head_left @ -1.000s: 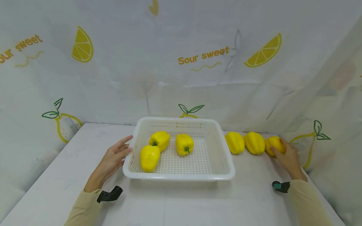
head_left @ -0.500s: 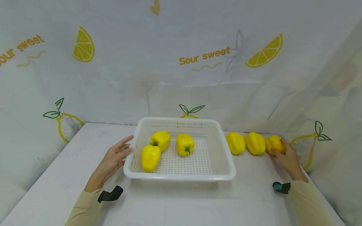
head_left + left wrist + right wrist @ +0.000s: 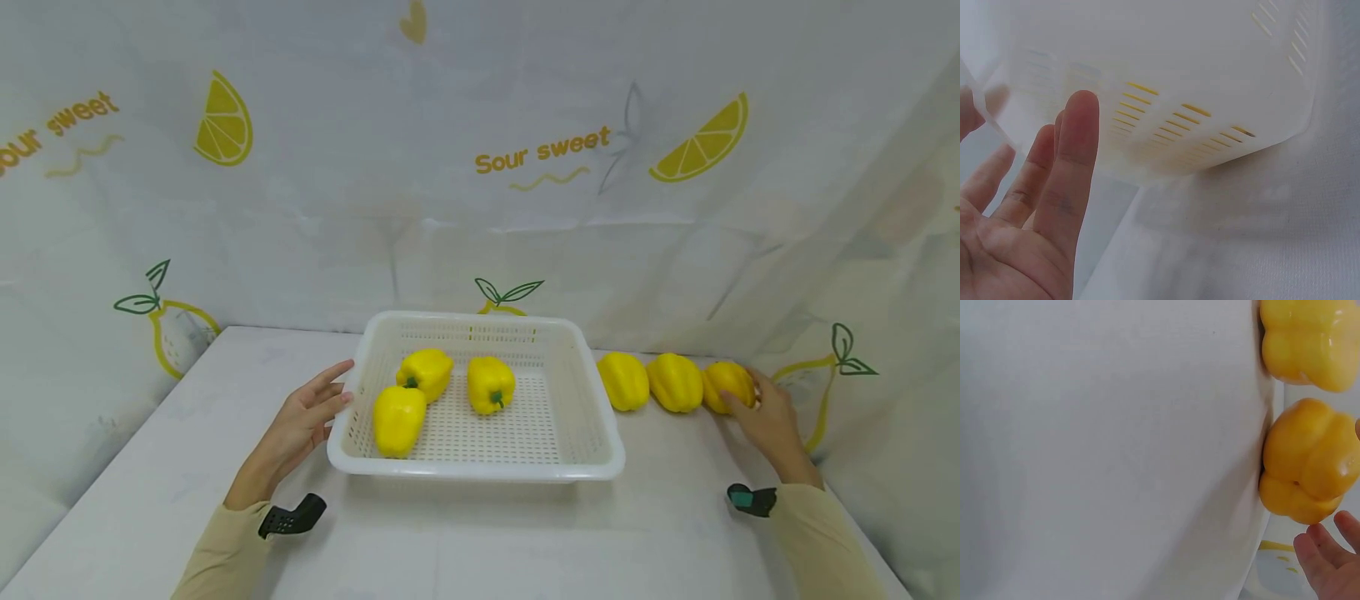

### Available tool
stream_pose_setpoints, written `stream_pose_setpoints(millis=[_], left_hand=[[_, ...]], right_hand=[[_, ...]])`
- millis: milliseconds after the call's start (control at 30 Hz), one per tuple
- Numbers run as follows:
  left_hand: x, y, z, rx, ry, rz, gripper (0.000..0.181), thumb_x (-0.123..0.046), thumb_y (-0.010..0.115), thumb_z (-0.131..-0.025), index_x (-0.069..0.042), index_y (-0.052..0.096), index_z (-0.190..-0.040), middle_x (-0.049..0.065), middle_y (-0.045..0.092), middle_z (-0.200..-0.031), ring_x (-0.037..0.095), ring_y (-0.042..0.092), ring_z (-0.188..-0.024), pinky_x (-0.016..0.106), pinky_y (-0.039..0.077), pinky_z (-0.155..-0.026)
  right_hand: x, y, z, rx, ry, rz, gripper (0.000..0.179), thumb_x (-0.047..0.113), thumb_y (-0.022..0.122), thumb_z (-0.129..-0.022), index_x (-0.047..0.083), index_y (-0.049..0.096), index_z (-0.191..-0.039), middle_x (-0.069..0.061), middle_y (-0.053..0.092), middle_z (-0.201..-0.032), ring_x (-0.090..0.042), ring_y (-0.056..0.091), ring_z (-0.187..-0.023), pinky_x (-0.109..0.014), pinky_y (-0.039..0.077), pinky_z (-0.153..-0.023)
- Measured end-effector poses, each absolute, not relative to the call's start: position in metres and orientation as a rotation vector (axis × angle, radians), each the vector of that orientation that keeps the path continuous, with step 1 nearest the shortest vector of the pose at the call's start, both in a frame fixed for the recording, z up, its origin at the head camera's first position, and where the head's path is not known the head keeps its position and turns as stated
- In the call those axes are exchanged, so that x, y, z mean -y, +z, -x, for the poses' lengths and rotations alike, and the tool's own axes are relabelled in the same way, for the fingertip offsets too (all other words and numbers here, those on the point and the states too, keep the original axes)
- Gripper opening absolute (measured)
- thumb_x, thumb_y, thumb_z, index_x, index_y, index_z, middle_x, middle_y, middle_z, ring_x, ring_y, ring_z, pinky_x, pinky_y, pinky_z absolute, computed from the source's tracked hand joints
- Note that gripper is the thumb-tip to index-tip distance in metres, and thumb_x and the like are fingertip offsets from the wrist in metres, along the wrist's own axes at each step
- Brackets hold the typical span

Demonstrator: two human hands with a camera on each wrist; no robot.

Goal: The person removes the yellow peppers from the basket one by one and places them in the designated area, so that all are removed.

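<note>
In the head view, my left hand (image 3: 300, 421) is beside the left wall of a white plastic basket (image 3: 480, 470), its fingers extended and fingertips right at the rim. The left wrist view shows those fingers (image 3: 1079, 156) near the slotted wall. Three yellow bell peppers stand in a row right of the basket. My right hand (image 3: 768, 421) is at the rightmost bell pepper (image 3: 723, 385), thumb in front and fingers at its right side. In the right wrist view the fingertips (image 3: 1307, 547) lie just beside that orange-tinted bell pepper (image 3: 1304, 456), loosely extended.
Three yellow bell peppers, one of them upright with a green stem (image 3: 491, 383), lie in the basket's left and middle. The other row peppers (image 3: 675, 383) stand along the back edge of the white table (image 3: 480, 550). A lemon-printed cloth (image 3: 337, 208) hangs behind.
My right hand has shifted slightly right, its fingers loosening from the rightmost bell pepper, so more of it shows. The left hand, basket and peppers stay in place.
</note>
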State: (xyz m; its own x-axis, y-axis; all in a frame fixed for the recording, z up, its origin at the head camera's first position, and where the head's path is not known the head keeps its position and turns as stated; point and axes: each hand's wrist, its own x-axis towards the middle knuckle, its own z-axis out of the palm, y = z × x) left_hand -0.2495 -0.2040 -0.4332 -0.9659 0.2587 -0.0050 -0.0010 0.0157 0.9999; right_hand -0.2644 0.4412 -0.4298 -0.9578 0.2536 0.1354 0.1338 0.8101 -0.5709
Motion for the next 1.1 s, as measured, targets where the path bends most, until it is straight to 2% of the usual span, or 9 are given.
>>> stream_pose_setpoints(millis=[367,700,1100], left_hand=[[0.204,-0.433,0.25,-2.084,2.083,-0.265,0.066,-0.02,0.056,-0.102,-0.011,0.022,-0.158,-0.009,0.059,-0.115,0.004,0.065,-0.102,0.027,0.059,-0.086],[0.204,-0.433,0.251,-2.067,2.088,-0.264,0.067,-0.021,0.057,-0.102,-0.012,0.022,-0.158,-0.008,0.059,-0.115,0.005,0.065,-0.102,0.027,0.059,-0.086],[0.204,-0.433,0.25,-2.074,2.084,-0.276,0.067,-0.02,0.056,-0.102,-0.011,0.021,-0.158,-0.009,0.06,-0.115,0.005,0.066,-0.102,0.027,0.059,-0.086]], right_hand=[[-0.438,-0.427,0.262,2.748,0.841,0.264,0.067,0.03,0.048,-0.104,-0.011,0.023,-0.15,-0.045,0.028,-0.142,-0.059,0.033,-0.123,-0.071,0.037,-0.094],[-0.434,-0.422,0.261,2.701,0.859,0.214,0.065,0.03,0.053,-0.102,-0.01,0.03,-0.149,-0.042,0.031,-0.146,-0.062,0.038,-0.124,-0.071,0.039,-0.098],[-0.417,-0.41,0.257,2.641,0.836,0.076,0.053,0.023,0.055,-0.102,-0.01,0.041,-0.142,-0.036,0.045,-0.14,-0.055,0.046,-0.122,-0.067,0.042,-0.094]])
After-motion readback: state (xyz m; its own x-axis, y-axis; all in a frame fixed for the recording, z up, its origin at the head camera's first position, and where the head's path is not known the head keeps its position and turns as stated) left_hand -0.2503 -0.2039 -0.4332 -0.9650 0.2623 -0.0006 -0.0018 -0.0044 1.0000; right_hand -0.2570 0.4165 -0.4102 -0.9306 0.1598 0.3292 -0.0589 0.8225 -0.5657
